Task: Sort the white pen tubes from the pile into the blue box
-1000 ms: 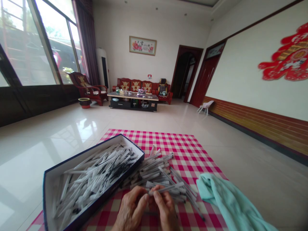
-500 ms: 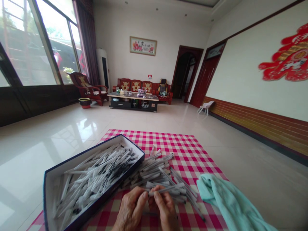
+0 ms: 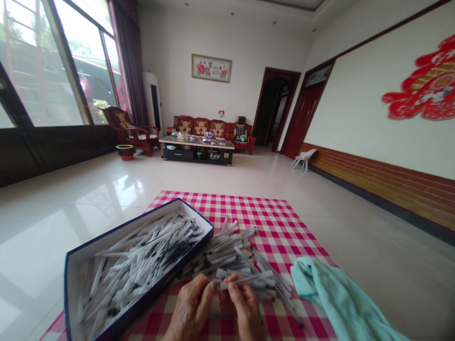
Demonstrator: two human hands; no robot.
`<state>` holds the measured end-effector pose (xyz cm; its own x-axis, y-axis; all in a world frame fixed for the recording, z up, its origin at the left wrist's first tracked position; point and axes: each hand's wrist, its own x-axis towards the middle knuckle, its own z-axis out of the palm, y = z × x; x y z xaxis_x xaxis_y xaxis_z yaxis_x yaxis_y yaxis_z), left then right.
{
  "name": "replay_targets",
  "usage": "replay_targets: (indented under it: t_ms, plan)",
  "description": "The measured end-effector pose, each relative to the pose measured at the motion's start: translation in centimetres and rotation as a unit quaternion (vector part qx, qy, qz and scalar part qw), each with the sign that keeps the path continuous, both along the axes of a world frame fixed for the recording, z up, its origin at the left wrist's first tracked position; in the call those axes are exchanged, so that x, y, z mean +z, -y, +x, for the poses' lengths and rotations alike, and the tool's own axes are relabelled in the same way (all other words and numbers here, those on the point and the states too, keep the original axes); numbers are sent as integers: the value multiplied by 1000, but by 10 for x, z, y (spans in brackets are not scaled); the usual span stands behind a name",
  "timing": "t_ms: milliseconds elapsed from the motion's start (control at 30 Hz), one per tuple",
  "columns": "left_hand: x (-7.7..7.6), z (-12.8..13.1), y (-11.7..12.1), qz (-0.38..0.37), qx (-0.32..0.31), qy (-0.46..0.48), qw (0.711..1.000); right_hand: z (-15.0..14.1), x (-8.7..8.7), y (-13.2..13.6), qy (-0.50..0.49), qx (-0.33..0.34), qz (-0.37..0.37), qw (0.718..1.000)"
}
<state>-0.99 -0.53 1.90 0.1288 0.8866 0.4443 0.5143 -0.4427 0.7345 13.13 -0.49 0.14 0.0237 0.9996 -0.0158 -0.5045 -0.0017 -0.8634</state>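
Observation:
My right hand point(image 3: 243, 303) is closed in a pinch around a slim translucent white tube point(image 3: 261, 276), which sticks out to the right past my fingers. Thumb against bent fingers, my left hand point(image 3: 192, 300) is closed at the tube's left end; what lies between its fingertips is hidden. Beneath and beyond both hands is a loose pile of similar tubes point(image 3: 227, 253), some with dark ends, like pens. To the left stands an open dark-blue box point(image 3: 76, 253) with a white inside, holding many more tubes and thin black pieces.
A pink-and-white checked cloth point(image 3: 284, 218) covers the table. At the right a mint-green cloth point(image 3: 330, 289) lies bunched over its edge. Farther off on the tiled floor stand a low table point(image 3: 197, 154), a wooden sofa point(image 3: 170, 125) and a small pale chair point(image 3: 304, 157).
My left hand has shifted slightly left, so its thumb is a little farther from my right hand. The right hand and its tube look almost still.

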Motion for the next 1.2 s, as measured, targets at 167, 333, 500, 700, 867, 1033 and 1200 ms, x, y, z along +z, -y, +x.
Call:
replay_targets:
  t_ms: [167,333,500,700,867,1033,1200]
  plan:
    - [16,-9,-5,64,57,-31,996,-3,3,0,-39,-31,-17,999]
    - [38,-47,-14,139,225,-112,958,-5,4,0,-36,-34,-28,998]
    - [48,-94,-22,83,379,-210,898,-7,2,0,-44,-53,-29,997]
    - [50,-100,-22,73,394,-245,883,-8,3,1,-44,-46,-24,998]
    - [50,-60,-14,107,253,-167,947,-7,8,3,-46,-37,-11,998]
    - [38,-14,0,52,15,-133,990,-3,8,2,-19,-5,5,1000]
    - [29,0,3,19,-24,-117,993,0,6,1,-6,23,22,999]
